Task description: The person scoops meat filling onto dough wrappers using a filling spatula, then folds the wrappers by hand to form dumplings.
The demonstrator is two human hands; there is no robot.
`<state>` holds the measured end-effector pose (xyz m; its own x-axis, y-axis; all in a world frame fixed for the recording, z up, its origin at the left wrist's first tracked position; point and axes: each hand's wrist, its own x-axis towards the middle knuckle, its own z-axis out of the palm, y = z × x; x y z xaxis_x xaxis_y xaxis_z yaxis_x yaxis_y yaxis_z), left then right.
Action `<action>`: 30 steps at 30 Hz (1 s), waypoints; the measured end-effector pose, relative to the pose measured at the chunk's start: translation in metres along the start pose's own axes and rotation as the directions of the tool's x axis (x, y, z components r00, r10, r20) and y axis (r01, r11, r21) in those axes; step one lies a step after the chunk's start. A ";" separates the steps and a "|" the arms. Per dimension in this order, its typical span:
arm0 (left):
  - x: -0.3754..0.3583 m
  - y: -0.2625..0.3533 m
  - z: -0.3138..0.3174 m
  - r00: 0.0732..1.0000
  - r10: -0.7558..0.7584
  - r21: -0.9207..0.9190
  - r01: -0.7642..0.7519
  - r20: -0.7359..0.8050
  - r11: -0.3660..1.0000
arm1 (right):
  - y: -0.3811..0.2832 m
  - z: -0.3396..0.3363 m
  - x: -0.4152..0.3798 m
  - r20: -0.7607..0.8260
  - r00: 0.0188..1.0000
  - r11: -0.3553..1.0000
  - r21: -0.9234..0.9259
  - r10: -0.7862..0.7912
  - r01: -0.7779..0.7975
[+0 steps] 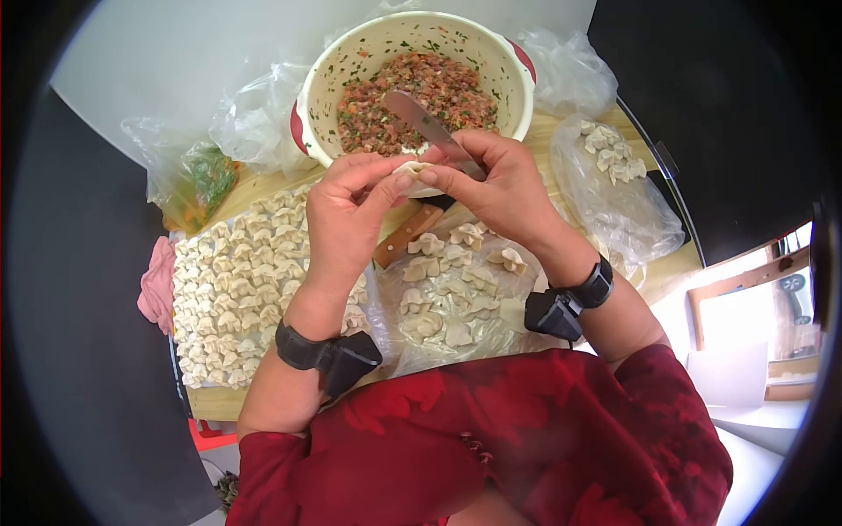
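Just in front of the bowl, both of my hands pinch a partly folded dumpling [414, 169] at its edges. My left hand [344, 210] has its thumb and fingers closed on the left side. On the other side, my right hand [504, 188] presses its thumb and fingertips on the wrapper. A metal knife blade [412, 112] also slants out from my right hand over the bowl; its handle is hidden. The large cream bowl [317, 79] holds chopped meat filling [430, 88] with green bits. Beneath my hands lies a wooden handle [408, 237] with rivets.
Rows of dumplings [237, 289] cover the left side of the table. More dumplings [456, 256] lie on plastic film nearer my body, and others [610, 153] on a bag at right. Plastic bags [263, 114] flank the bowl. A pink cloth [158, 285] hangs at the left edge.
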<state>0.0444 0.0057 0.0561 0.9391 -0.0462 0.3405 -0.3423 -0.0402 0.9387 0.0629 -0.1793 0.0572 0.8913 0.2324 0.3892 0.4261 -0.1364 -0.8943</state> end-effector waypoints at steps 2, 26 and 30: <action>-0.002 0.004 0.001 1.000 0.014 0.054 -0.013 -0.010 0.998 | 0.003 0.001 0.000 0.005 1.000 1.000 0.020 -0.004 0.004; -0.038 -0.005 0.010 0.988 -0.108 -0.043 0.113 0.110 0.993 | 0.004 -0.041 -0.064 0.027 0.996 0.976 -0.206 0.080 -0.073; -0.047 -0.006 0.014 0.945 -0.171 0.155 0.132 0.279 0.979 | 0.023 -0.070 -0.111 0.104 0.962 0.917 -0.341 0.253 -0.204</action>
<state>0.0024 -0.0063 0.0334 0.9376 -0.3153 0.1462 -0.2163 -0.1999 0.9557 -0.0152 -0.2761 0.0092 0.9491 0.2892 0.1251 0.2615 -0.5013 -0.8248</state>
